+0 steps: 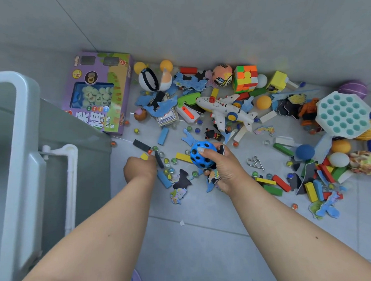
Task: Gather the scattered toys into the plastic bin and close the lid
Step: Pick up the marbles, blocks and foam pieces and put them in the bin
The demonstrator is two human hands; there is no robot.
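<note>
Nearest: 2 bare forearms reaching out over pale floor tiles (195, 249), with open tile room between them and a purple edge cut off at the bottom. Left: plastic bin (16, 151), white-rimmed, translucent grey walls, cut off by the frame edge; a white latch on its near side; lid not clearly made out.

Left hand (140, 169) down among marbles (168, 161), fingers curled onto a black block (158, 159) and a yellow block (144, 156); fingertips hidden, exact grip hard to tell. Right hand (220, 166) gripping a blue ball with black holes (202, 152), lower fingers also pinching puzzle pieces (212, 179).

Just beyond: scattered wooden blocks, flat foam cutouts, a metal wire puzzle (255, 163) lying apart to the right.

Farther: purple game box (96, 91), touching the bin's corner, printed "XIANG QI" beside large Chinese characters, round pieces behind its window. White toy aeroplane (225, 109), card pack partly buried under blue cutouts, teal-holed white tray (342, 114).

Farthest, along the wall: orange balls, colour cube (246, 79), yellow block toy, purple ball cut partly by clutter. Right edge: toys cropped, unreadable.
</note>
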